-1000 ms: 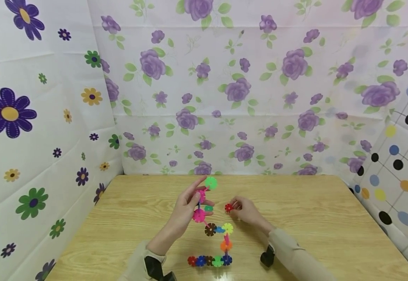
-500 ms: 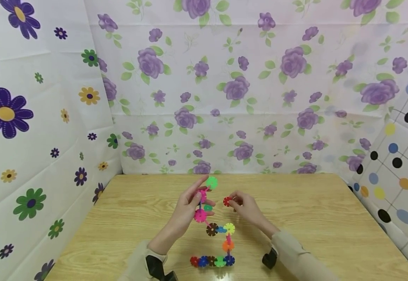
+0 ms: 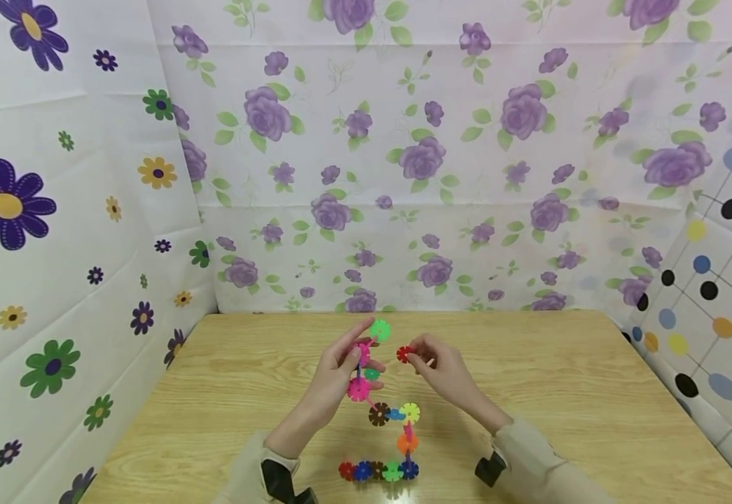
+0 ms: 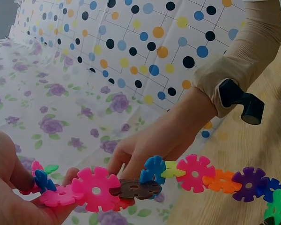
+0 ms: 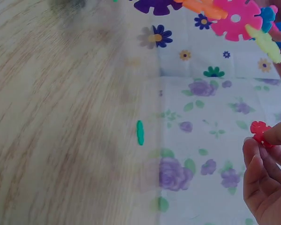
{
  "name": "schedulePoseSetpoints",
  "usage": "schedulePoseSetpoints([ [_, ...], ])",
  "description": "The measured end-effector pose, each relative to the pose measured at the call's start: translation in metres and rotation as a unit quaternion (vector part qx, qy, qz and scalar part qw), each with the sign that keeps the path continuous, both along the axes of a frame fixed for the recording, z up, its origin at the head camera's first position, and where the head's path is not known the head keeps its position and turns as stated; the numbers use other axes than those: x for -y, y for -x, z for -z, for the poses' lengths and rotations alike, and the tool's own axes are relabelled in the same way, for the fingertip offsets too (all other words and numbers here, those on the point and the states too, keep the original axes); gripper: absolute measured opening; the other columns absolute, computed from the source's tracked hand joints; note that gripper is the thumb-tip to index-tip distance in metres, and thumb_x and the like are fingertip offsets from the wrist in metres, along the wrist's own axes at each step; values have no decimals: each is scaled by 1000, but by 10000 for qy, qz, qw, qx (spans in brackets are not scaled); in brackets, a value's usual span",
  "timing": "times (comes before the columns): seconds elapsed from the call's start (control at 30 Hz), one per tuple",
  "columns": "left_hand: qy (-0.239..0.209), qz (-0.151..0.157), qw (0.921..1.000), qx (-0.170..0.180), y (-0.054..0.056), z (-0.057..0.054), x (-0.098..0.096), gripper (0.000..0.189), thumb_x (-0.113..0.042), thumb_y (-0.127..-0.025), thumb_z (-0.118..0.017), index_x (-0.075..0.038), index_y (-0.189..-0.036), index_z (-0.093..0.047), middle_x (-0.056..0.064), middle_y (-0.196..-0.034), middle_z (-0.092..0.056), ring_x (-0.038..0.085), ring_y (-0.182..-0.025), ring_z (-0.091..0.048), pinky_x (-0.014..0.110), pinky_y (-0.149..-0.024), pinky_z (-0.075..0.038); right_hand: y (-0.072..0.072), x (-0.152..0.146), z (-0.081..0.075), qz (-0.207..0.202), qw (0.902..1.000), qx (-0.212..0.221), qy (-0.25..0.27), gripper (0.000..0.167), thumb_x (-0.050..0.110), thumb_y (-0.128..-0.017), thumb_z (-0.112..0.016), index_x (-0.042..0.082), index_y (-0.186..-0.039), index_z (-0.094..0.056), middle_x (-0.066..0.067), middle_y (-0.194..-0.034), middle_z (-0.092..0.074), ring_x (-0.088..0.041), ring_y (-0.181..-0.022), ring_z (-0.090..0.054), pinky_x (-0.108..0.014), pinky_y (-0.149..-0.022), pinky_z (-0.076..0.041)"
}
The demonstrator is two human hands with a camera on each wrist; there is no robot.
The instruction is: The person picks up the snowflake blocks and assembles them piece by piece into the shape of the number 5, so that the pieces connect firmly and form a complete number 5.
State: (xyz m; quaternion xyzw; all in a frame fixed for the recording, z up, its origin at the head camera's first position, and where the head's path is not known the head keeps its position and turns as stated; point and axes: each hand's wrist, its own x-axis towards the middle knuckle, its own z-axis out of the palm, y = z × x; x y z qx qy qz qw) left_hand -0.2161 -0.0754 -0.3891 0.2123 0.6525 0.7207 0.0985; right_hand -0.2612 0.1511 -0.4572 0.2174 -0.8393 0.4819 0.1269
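My left hand (image 3: 333,371) grips a zigzag chain of interlocking snowflake discs near its upper end, by a pink disc (image 3: 358,389). A light green disc (image 3: 380,330) tops the chain. Below the hand it continues through a brown disc (image 3: 379,414), a yellow disc (image 3: 410,413) and an orange disc (image 3: 407,442), to a row of several discs at the bottom. Between thumb and fingers, my right hand (image 3: 449,374) pinches a loose red snowflake disc (image 5: 259,131). That red disc is held to the right of the light green one, apart from the chain.
A single teal-green disc (image 5: 140,132) lies on the wooden table (image 3: 529,392), seen behind the left fingers in the head view. Flowered cloth (image 3: 429,140) hangs at the back, and patterned cloths flank both sides.
The right hand has risen and shifted slightly left with the red disc, now nearer the light green disc's level. My left hand and the chain have stayed nearly still.
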Motion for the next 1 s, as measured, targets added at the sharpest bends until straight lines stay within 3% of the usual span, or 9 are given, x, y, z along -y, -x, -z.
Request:
schedulePoseSetpoints([
  [0.17,-3,-19,10000,21,0,1,-1,47,-6,-106,-28,-20,-151,-34,25,-138,-41,13,-91,-65,38,-78,-59,-7,2,-11,40,9975,-698,60,5,20,-95,-62,20,-101,-62,6,-78,-63,-5,-60,-55,-22,-53,-49],
  [0.4,-5,6,9998,194,-1,1,-3,48,-5,-106,-27,-22,-150,-36,24,-139,-40,15,-91,-64,37,-77,-59,-13,4,-27,105,9825,-1830,336,13,7,-90,-67,15,-100,-66,2,-83,-69,-1,-62,-55,-20,-49,-47],
  [0.8,-52,231,9992,311,-2,2,-5,46,-6,-106,-28,-16,-151,-33,24,-142,-38,10,-89,-65,32,-76,-59,-19,5,-41,1,9680,-2491,292,18,2,-88,-68,13,-102,-70,-3,-88,-71,-6,-66,-60,-14,-51,-45],
  [1.0,36,331,9992,241,-4,0,-6,46,-4,-106,-27,-13,-151,-33,21,-150,-35,9,-91,-66,37,-78,-59,-20,6,-43,33,9573,-2866,385,22,-6,-82,-71,11,-97,-71,-5,-82,-68,-7,-63,-58,-11,-52,-42],
])
